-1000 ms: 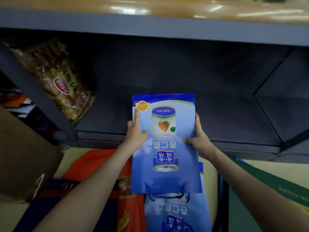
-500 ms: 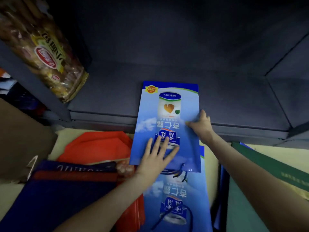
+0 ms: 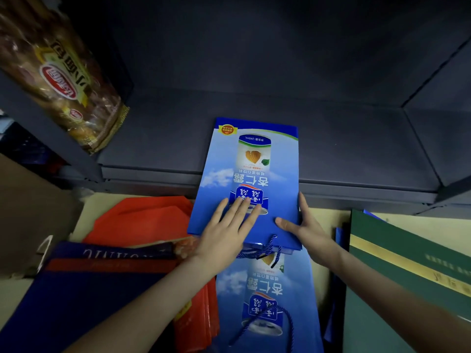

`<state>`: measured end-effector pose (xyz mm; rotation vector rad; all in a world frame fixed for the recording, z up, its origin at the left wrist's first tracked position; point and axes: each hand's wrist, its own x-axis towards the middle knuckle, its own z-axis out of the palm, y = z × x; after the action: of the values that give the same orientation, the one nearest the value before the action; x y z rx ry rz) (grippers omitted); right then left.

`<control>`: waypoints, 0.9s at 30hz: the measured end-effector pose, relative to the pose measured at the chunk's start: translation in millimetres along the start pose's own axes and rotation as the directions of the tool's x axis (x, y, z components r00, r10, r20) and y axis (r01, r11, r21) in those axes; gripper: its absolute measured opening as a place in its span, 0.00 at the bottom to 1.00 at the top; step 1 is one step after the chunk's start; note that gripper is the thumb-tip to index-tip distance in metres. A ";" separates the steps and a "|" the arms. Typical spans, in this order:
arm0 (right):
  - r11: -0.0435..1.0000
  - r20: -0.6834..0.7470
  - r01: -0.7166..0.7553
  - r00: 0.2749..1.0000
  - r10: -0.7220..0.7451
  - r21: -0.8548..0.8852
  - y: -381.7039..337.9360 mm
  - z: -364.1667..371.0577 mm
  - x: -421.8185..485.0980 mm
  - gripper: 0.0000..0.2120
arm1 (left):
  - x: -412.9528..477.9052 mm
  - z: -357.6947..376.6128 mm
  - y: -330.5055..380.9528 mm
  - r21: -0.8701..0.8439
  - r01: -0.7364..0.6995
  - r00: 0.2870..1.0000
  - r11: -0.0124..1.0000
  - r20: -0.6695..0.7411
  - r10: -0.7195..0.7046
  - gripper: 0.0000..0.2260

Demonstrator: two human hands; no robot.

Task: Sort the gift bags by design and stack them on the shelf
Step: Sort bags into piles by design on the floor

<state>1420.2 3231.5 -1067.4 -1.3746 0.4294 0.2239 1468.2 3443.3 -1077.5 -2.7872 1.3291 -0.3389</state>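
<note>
A flat blue gift bag [image 3: 252,169] with a drink-can picture lies half on the dark grey shelf [image 3: 158,138], its handle end hanging over the front edge. My left hand [image 3: 229,230] presses flat on its lower left part, fingers straight. My right hand [image 3: 303,225] touches its lower right edge, thumb on top and fingers straight along the side. A second blue bag [image 3: 267,301] of the same design lies below on the floor pile.
A bag of bread rolls [image 3: 58,72] leans at the shelf's left. Red bags [image 3: 142,220] and dark navy bags [image 3: 89,289] lie at lower left, a green bag with a gold stripe [image 3: 402,276] at lower right. A brown cardboard box [image 3: 28,212] stands at far left.
The blue bag went from held at both sides to lying on the shelf. My left hand moved onto its face. My right hand slid down its right edge toward the handle end.
</note>
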 end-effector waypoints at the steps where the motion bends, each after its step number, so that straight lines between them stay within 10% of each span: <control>1: 1.000 -0.013 -0.001 1.000 0.001 0.030 -3.8 2.2 3.9 0.32 | -2.5 -6.9 -4.7 -0.035 0.005 0.999 0.999 -0.052 -0.007 0.44; 5: 0.994 -0.020 -0.007 1.000 0.010 0.107 -23.1 12.7 27.6 0.31 | -16.6 -26.5 -19.7 -0.128 -0.007 0.977 0.992 -0.215 -0.021 0.35; 13: 0.995 0.028 0.013 1.000 -0.010 -0.101 -57.0 70.9 92.3 0.25 | 8.6 18.0 -69.5 0.238 0.184 0.981 0.954 -0.106 -0.163 0.45; 19: 0.899 0.062 0.078 0.996 -0.056 -0.432 -77.4 84.8 130.0 0.43 | 31.3 18.2 -108.2 0.293 0.261 0.963 0.920 -0.144 -0.227 0.29; 27: 0.997 0.112 0.075 0.991 -0.071 -0.031 -64.6 109.2 129.4 0.20 | 29.8 33.0 -147.9 0.326 0.170 0.985 0.930 -0.084 -0.151 0.19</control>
<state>1580.6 3313.9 -1049.3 -1.4019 0.2833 0.2477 1606.3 3511.9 -1085.7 -2.6178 0.9466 -0.5940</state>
